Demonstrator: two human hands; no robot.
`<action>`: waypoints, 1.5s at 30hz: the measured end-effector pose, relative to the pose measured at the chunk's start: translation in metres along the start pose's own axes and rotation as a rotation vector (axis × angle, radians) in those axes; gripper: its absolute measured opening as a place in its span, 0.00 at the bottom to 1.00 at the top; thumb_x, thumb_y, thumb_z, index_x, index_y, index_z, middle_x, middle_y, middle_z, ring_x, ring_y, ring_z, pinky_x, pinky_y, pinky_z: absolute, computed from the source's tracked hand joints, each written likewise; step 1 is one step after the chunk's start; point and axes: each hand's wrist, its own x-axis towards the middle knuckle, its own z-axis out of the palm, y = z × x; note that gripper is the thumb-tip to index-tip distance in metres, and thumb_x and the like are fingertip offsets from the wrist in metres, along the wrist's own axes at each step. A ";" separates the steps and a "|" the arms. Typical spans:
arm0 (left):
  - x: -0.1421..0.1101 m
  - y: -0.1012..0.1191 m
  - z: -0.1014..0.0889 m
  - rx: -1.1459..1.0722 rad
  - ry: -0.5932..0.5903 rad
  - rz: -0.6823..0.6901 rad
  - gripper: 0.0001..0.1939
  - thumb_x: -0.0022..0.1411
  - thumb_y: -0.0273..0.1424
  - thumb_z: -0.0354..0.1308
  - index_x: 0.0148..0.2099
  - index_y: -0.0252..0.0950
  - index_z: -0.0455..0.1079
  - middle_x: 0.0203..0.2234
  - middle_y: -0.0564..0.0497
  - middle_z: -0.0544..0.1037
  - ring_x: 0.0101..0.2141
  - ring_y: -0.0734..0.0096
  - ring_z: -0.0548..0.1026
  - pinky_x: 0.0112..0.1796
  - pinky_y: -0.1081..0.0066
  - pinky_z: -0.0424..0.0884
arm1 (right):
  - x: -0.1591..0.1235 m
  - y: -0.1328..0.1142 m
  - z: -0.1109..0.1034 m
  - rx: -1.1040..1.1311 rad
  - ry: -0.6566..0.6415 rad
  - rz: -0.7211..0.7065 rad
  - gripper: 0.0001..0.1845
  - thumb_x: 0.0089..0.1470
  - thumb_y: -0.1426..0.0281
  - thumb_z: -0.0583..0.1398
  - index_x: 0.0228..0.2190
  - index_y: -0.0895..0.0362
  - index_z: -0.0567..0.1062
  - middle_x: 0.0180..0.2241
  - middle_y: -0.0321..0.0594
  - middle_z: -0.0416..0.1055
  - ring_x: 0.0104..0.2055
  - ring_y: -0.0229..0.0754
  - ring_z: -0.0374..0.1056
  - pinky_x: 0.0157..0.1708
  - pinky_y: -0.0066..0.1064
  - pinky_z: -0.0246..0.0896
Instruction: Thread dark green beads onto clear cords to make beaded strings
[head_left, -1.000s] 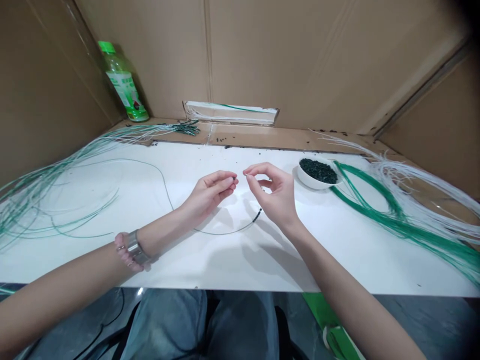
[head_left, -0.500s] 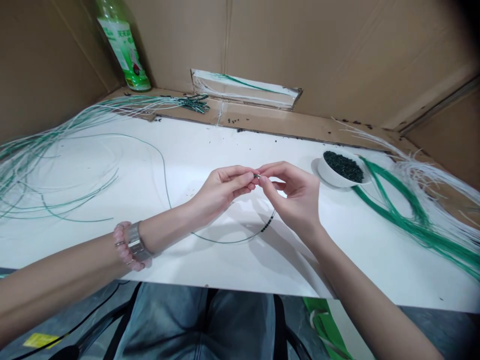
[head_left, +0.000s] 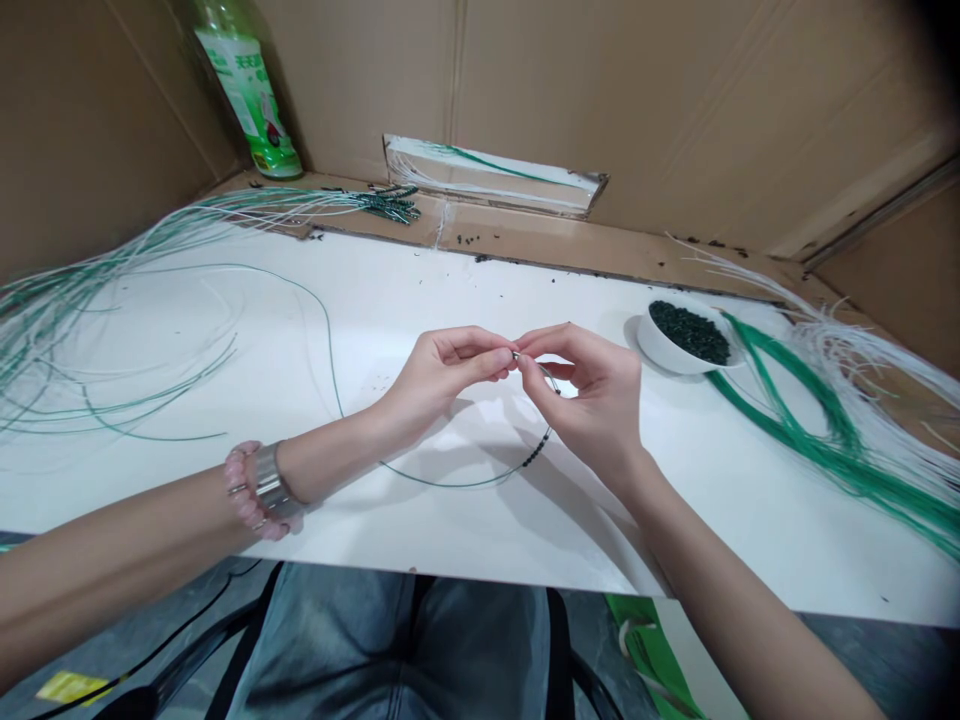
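Head view: left hand (head_left: 450, 372) pinches tiny dark round bead (head_left: 516, 355), right hand (head_left: 592, 395) thin green wire (head_left: 454, 486), hands touching; likely threading; next push needs steady alignment.

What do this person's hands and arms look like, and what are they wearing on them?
Both the left hand and the right hand are ungloved, and no sleeves show. The left wrist has a pink beaded bracelet and, nearer the hand, a wide, shiny silver-coloured band. No jewellery shows on the right arm.
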 end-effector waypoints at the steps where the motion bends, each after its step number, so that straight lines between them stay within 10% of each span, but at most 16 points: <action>1: 0.000 0.000 -0.001 0.036 0.005 0.017 0.03 0.52 0.30 0.64 0.32 0.37 0.77 0.26 0.53 0.77 0.30 0.79 0.73 0.36 0.77 0.70 | 0.000 0.000 0.000 -0.010 -0.004 -0.014 0.04 0.49 0.76 0.59 0.27 0.56 0.73 0.31 0.37 0.73 0.33 0.37 0.70 0.29 0.27 0.71; 45: -0.002 0.006 -0.003 0.374 -0.013 0.362 0.05 0.58 0.28 0.58 0.30 0.34 0.71 0.24 0.54 0.74 0.28 0.78 0.73 0.31 0.78 0.70 | 0.005 -0.002 0.002 0.274 -0.041 0.265 0.08 0.46 0.67 0.65 0.22 0.58 0.76 0.23 0.37 0.73 0.27 0.36 0.70 0.24 0.25 0.67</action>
